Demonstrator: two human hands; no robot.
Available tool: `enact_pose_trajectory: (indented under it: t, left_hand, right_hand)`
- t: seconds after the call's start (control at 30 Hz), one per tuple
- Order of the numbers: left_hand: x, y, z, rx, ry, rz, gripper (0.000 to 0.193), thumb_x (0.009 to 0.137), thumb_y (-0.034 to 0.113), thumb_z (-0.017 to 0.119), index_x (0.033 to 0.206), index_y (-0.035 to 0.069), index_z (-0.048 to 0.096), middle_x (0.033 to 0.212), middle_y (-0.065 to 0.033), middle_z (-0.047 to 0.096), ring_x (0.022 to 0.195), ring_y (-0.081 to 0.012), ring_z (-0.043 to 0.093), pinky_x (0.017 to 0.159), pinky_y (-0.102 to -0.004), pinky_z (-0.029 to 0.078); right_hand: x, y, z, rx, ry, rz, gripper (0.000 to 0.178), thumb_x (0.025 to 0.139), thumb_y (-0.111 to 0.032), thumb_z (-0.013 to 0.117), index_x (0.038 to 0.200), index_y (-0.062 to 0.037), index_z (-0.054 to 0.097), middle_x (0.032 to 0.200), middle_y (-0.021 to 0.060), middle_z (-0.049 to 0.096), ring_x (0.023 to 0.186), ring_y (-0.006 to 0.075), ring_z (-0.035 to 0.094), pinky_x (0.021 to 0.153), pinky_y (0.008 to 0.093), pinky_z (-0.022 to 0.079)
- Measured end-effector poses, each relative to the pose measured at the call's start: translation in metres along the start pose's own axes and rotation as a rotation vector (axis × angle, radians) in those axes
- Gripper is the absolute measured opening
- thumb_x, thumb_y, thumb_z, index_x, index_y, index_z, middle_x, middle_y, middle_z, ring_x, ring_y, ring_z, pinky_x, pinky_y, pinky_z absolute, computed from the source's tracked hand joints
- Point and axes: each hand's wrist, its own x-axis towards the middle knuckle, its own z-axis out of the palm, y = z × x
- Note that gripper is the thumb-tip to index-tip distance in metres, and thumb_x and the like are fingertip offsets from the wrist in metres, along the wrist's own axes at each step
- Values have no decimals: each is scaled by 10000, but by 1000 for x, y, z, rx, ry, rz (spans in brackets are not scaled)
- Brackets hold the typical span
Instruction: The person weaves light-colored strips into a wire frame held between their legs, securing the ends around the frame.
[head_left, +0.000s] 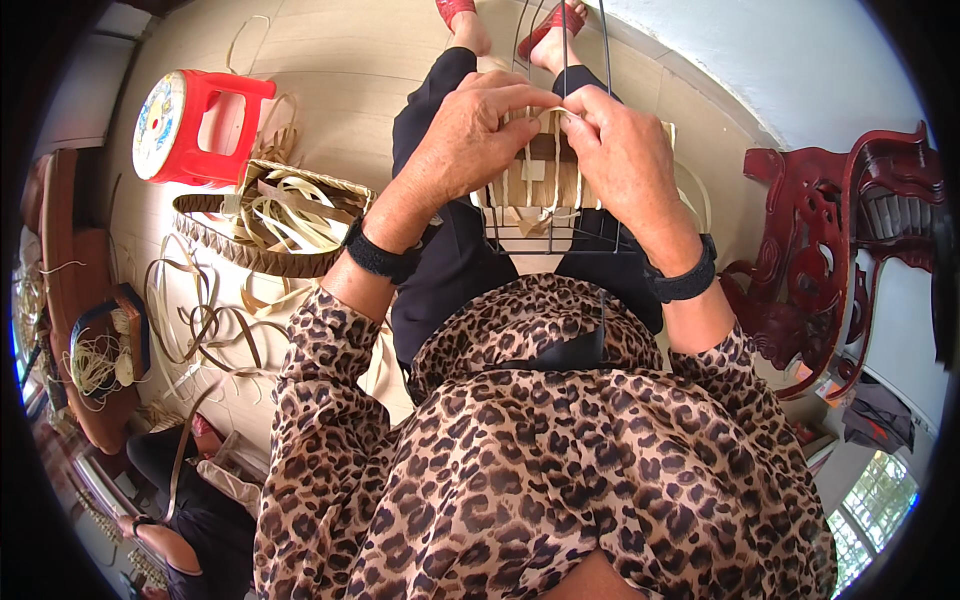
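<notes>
A dark wire frame [605,60] stands between my knees, its thin rods rising at the far side. Pale flat strips [529,190] run lengthwise over it, and a brownish woven-looking panel lies beneath them. Over the frame my left hand [470,135] pinches one end of a narrow pale strip [550,109] between thumb and forefinger. My right hand [627,150] pinches the same strip a short way to the right. The two hands almost meet, with the strip bowed slightly between them. Both wrists wear black bands.
On the left a red plastic stool [225,125] lies on its side. Beside it a woven basket [260,262] holds pale strips, and loose brown strips [205,330] curl on the floor. Carved dark-red furniture [815,240] stands right. Another person [195,520] sits at lower left.
</notes>
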Motion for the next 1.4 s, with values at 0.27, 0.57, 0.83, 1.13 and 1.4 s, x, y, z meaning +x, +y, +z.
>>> enact_pose_trajectory:
  t: [0.27, 0.57, 0.83, 1.13, 1.4]
  left_hand:
    - [5, 4, 3, 108, 48, -26, 252, 762, 102, 626, 1014, 93, 637, 873, -46, 580, 654, -121, 532, 602, -250, 438]
    - [9, 16, 1, 103, 25, -216, 245, 738, 146, 655, 958, 42, 622, 696, -73, 609, 593, -124, 540, 587, -275, 450]
    - [12, 12, -2, 47, -3, -216, 282, 681, 135, 642, 942, 28, 629, 723, -171, 616, 686, -304, 613, 648, -355, 483]
    - [8, 7, 8, 85, 111, -119, 279, 681, 102, 625, 936, 14, 556, 820, -154, 620, 782, -312, 601, 709, -379, 472]
    - [6, 1, 12, 103, 113, -132, 345, 689, 112, 653, 1013, 43, 557, 879, -129, 625, 850, -253, 615, 757, -333, 485]
  right_hand:
    - [0, -2, -1, -132, 93, -75, 75, 810, -146, 574, 820, -72, 573, 730, 135, 605, 676, 330, 605, 587, 430, 469]
    - [19, 7, -7, -272, 152, -301, 69, 809, -159, 559, 811, -92, 580, 720, 98, 600, 662, 304, 601, 571, 411, 476]
    - [21, 8, -8, -307, 124, -380, 68, 811, -156, 564, 859, -128, 603, 700, 89, 578, 639, 274, 605, 535, 386, 479]
    - [29, 10, -17, -429, 73, -538, 110, 791, -146, 577, 890, -161, 622, 678, 72, 579, 580, 255, 600, 490, 365, 467]
    - [38, 0, -14, -608, 77, -672, 89, 712, -137, 596, 779, -139, 654, 685, 55, 602, 580, 223, 614, 493, 338, 477]
